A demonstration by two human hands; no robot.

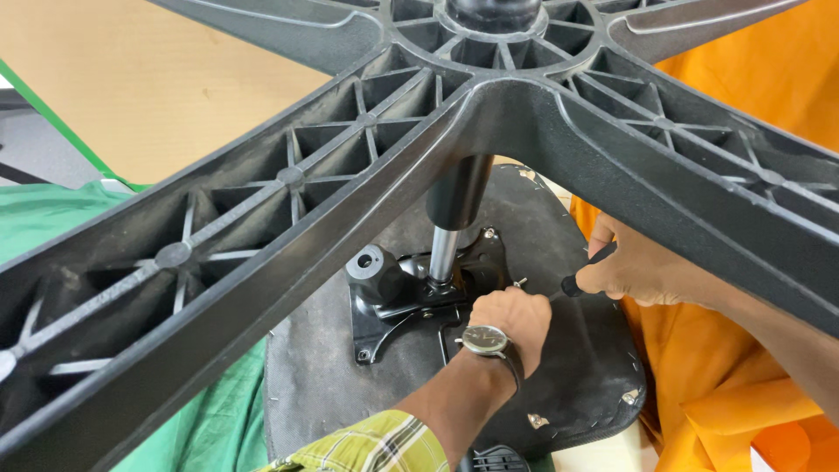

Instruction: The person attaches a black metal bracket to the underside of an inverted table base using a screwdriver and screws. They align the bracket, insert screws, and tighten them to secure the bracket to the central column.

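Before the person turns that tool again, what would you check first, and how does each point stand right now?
1. Right hand grips the tool's black handle: ok.
2. Tool tip seated on a screw: cannot tell, the left hand covers the spot.
3. Left hand steadying at the metal plate: ok, it rests beside the plate's edge.
4. Seat lying flat, underside up, on the green cloth and orange cloth: ok.
5. Chair base clear of both hands: ok, its arms stand above them, apart.
6. Gas column seated in the plate: ok, it stands upright in its socket.
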